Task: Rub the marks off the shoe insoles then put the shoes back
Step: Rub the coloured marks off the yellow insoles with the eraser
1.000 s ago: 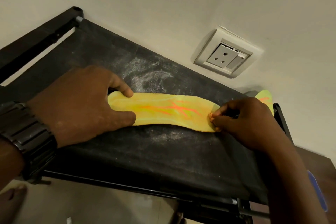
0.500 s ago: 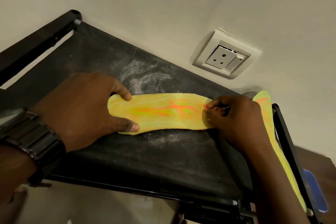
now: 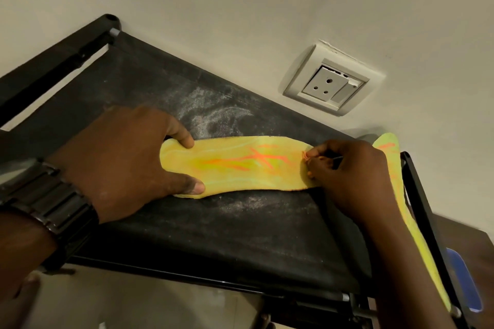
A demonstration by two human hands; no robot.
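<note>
Dusty matt black cloth shelf (image 3: 213,235), matt yellow foam-like insole (image 3: 240,168), glossy white plastic socket (image 3: 331,85).

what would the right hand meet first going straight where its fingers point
The orange marks on the insole, just past the right hand's pinched thin tool; beyond them, probably the left hand pressing the far end.

No writing seems legible on anything here.
</note>
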